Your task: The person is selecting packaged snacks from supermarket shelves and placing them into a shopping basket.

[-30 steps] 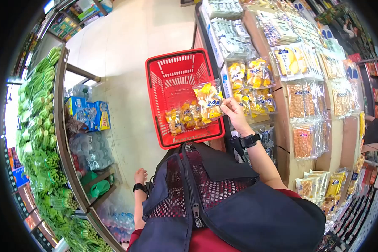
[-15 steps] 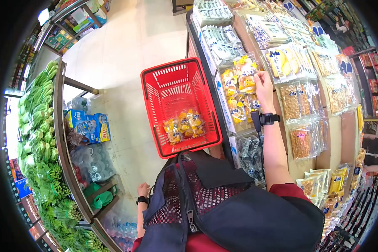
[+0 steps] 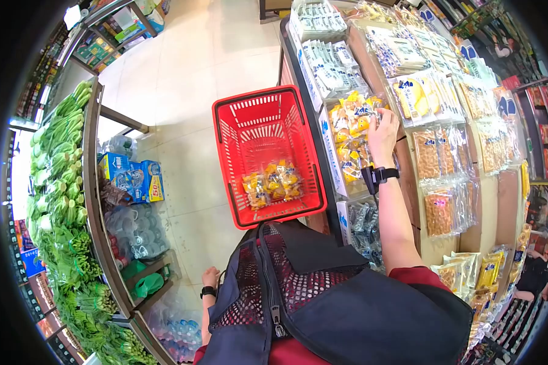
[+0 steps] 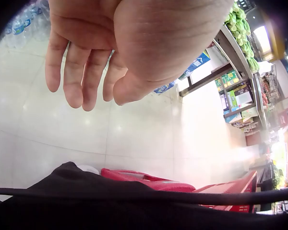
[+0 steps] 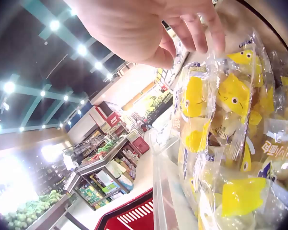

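My right hand [image 3: 383, 135] is over the shelf bin of clear snack packets [image 3: 351, 159] with yellow printing, at the right of the head view. Its fingertips are right at the edge of the topmost packet [image 3: 354, 112]. In the right wrist view, the thumb stands apart from the fingers [image 5: 198, 37], which hang loosely over the upright packets [image 5: 218, 105]. My left hand [image 3: 210, 277] hangs low beside the body, its fingers [image 4: 74, 79] relaxed and holding nothing. Several similar packets [image 3: 280, 180] lie in the near end of the red shopping basket [image 3: 224, 149].
Flat bags of biscuits [image 3: 433, 152] and white packets [image 3: 329, 64] fill the display beside the bin. Leafy vegetables [image 3: 61, 201] line a rack on the left, with blue boxes [image 3: 128, 176] and bottles [image 3: 134, 231] below. Tiled floor [image 3: 189, 152] runs between.
My right hand carried a packet from over the basket to the shelf bin, then loosened its fingers there. The packet now lies on the others. The left hand still hangs low.
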Action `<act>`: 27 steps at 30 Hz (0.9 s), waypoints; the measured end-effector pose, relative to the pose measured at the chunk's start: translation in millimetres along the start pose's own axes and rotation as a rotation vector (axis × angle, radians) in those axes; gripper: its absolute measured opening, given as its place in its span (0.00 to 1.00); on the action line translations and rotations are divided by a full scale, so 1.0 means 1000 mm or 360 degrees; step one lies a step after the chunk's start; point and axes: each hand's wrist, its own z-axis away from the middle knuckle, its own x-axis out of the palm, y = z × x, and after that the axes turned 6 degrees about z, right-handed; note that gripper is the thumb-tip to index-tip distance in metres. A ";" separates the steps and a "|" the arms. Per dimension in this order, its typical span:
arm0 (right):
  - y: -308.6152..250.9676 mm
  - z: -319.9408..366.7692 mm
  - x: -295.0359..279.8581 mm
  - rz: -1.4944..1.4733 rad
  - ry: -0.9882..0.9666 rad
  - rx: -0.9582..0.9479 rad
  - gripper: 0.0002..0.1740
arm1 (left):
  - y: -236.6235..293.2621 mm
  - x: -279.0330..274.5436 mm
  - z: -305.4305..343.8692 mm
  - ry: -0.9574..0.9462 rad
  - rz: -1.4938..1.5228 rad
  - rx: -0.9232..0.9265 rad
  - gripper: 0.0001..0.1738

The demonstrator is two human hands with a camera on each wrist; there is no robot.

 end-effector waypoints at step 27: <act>0.024 0.021 -0.004 0.0080 -0.0159 0.0020 0.13 | 0.066 0.028 0.047 -0.0076 -0.0444 -0.0057 0.15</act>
